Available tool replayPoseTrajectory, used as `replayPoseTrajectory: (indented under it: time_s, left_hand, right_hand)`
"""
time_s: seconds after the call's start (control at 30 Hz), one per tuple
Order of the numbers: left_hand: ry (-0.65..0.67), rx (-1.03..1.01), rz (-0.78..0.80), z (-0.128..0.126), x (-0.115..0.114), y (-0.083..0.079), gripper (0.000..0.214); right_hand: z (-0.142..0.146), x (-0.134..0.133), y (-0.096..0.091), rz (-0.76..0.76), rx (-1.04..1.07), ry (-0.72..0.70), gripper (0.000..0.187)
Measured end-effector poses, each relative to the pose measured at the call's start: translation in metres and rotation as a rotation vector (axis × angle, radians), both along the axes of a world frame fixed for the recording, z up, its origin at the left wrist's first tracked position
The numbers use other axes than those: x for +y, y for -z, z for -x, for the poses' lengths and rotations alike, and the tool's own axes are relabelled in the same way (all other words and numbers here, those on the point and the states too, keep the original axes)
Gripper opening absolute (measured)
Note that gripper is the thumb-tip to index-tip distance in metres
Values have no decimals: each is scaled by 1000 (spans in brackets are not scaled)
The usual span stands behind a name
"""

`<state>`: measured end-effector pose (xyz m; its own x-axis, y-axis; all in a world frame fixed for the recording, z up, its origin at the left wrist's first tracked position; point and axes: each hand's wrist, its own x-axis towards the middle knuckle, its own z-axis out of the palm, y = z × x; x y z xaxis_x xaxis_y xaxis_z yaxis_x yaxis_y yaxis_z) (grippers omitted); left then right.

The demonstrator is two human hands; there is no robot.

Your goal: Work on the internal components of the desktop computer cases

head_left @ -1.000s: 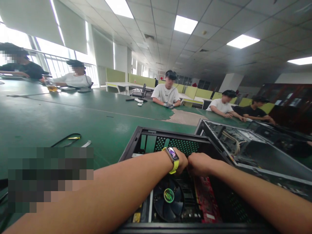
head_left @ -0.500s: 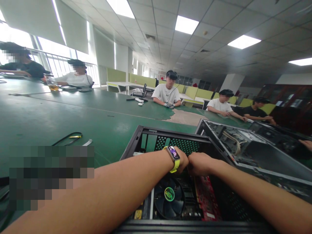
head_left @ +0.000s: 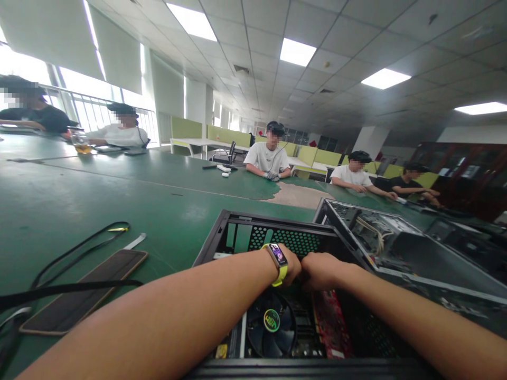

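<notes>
A black computer case (head_left: 233, 224) lies with its open side up on the green table before me. Both hands reach down inside it and almost touch. My left hand (head_left: 291, 266), with a yellow-strapped smartwatch (head_left: 277, 255) on the wrist, is closed, its fingertips turned down out of sight. Beside it my right hand (head_left: 321, 269) has its fingers curled in; whatever lies between them is hidden. Below the hands sit a round cooling fan (head_left: 271, 322) with a shiny centre label and a red circuit card (head_left: 331, 323).
A second open computer case (head_left: 380, 235) with pale cables stands at the right. A phone (head_left: 85, 293) and black straps (head_left: 75, 253) lie left on the table (head_left: 158, 211). A glass jar (head_left: 81, 141) is farther back. Several people sit around the table.
My view has shifted slightly, so the scene sits a little lower and further left. Both hands stay close together in the case, with hardly any movement.
</notes>
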<state>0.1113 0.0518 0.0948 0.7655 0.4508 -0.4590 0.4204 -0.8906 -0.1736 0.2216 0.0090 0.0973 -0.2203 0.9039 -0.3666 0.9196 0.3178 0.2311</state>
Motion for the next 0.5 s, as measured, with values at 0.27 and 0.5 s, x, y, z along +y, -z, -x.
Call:
replayPoseTrajectory:
  time_s: [0.27,0.5]
  left_hand:
    - [57,-31,-9,-2,-3,4,45]
    - [74,55,-77,-1,-11,5,39]
  right_hand:
    - [18,-63,-61,-60,229,-45,34]
    - [56,-137,3,-929,378,-409,21]
